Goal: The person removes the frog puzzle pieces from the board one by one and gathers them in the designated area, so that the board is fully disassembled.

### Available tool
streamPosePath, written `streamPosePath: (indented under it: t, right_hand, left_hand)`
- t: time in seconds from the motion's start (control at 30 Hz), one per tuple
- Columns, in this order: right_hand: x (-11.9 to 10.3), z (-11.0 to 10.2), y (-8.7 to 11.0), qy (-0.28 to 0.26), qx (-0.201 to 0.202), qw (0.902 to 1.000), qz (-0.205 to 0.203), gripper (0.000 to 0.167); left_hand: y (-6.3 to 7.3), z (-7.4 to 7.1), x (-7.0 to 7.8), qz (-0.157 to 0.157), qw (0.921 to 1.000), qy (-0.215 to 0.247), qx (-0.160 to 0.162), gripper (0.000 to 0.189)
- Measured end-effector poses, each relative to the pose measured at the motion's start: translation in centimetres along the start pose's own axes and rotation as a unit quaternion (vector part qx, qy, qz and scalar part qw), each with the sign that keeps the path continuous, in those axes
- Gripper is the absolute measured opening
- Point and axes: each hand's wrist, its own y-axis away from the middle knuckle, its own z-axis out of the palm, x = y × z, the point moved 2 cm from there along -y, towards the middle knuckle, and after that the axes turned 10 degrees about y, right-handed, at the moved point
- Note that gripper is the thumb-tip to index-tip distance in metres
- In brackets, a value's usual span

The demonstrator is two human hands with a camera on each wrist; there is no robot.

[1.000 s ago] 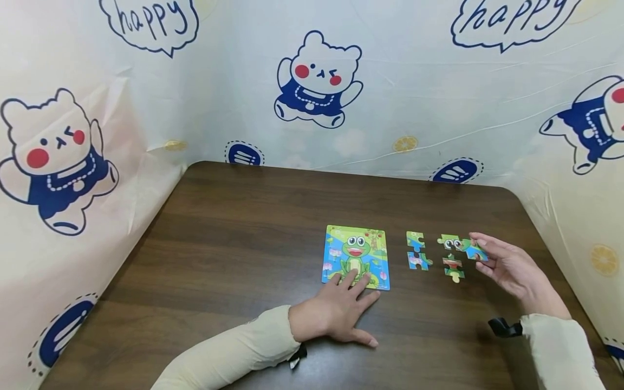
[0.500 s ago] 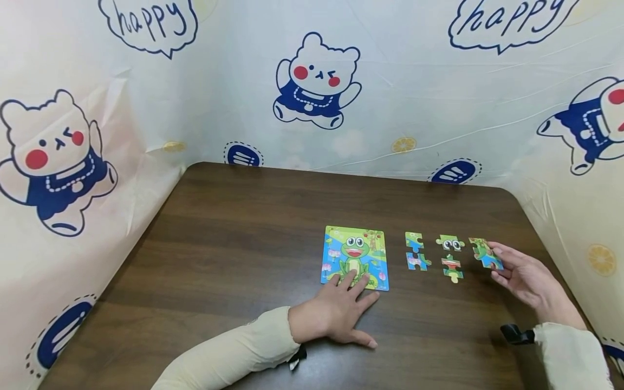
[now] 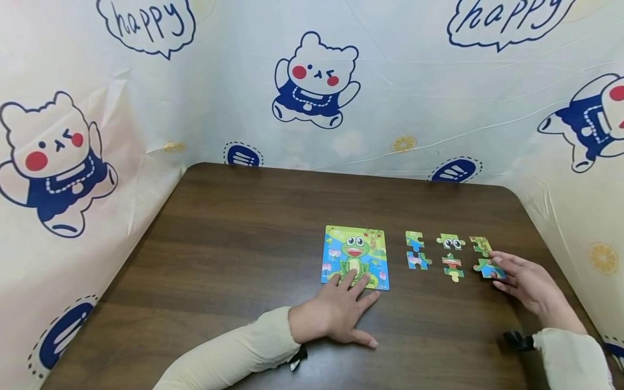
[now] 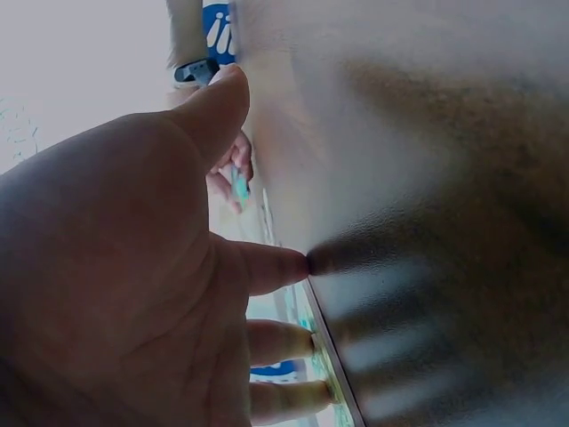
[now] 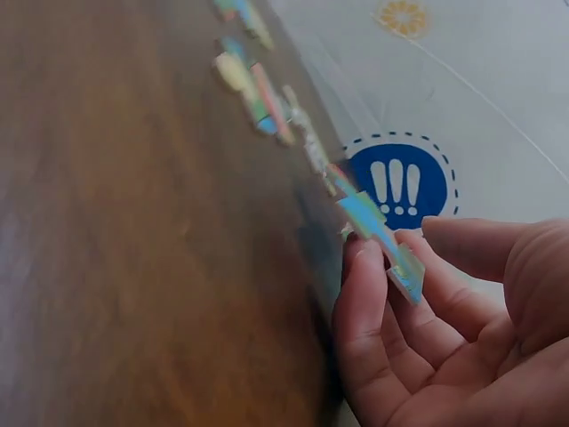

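My left hand (image 3: 336,311) lies spread with straight fingers, its fingertips on the lower edge of a square frog picture board (image 3: 355,246). In the left wrist view its fingertips (image 4: 293,267) touch down at the board's edge. At the far right, my right hand (image 3: 531,284) pinches a blue-and-green puzzle piece (image 3: 486,267) between thumb and fingers. The right wrist view shows this piece (image 5: 378,231) tilted at the fingertips, close over the table. Just above it in the head view lies a green puzzle piece (image 3: 480,245) with a tree print.
Left of the right hand lie a piece with frog eyes (image 3: 450,242), a mouth piece (image 3: 453,268) and two blue-green pieces, one being the upper corner piece (image 3: 414,239). The brown table (image 3: 234,233) meets a printed cloth wall (image 3: 312,146) at back and sides.
My right hand has moved right, then toward the near side. The green tree piece now lies apart, while the blue-and-green piece stays in the fingers. My left hand keeps still.
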Motion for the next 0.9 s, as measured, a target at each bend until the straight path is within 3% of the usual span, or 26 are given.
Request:
streamPosePath:
  t: [0.13,0.2,0.27,0.4,0.47,0.53,0.67,0.9]
  right_hand:
    - [0.2,0.3,0.2,0.080,0.034,0.9962,0.007,0.017]
    - [0.2,0.5,0.4,0.149,0.056,0.9873,0.005,0.019]
    - [0.0,0.7,0.6,0.231,0.083,0.9694,0.008,0.035]
    - [-0.4,1.1,1.0,0.362,0.126,0.9235,0.024,0.068]
    - [-0.6,1.2,1.2,0.394,0.140,0.9081,0.029,0.069]
    - [-0.7,1.1,1.4,0.411,0.146,0.8997,0.028,0.067]
    - [-0.8,0.9,1.8,0.420,0.150,0.8948,0.027,0.063]
    - [-1.1,1.2,2.1,0.389,0.159,0.9074,0.015,0.065]
  left_hand:
    - [0.0,0.0,0.0,0.000,1.0000,-0.003,0.001,0.094]
    - [0.0,0.1,-0.1,0.001,1.0000,-0.005,0.001,0.094]
    - [0.0,0.1,-0.1,0.001,1.0000,-0.005,0.000,0.094]
    - [-0.1,0.3,-0.1,0.001,1.0000,0.003,0.002,0.093]
    - [-0.1,0.3,-0.2,0.001,1.0000,0.007,0.004,0.093]
    - [-0.1,0.3,-0.2,0.001,0.9999,0.012,0.006,0.093]
    - [-0.1,0.2,-0.3,-0.001,0.9996,0.024,0.014,0.093]
    - [-0.1,0.0,-0.6,0.003,0.9985,0.049,0.024,0.092]
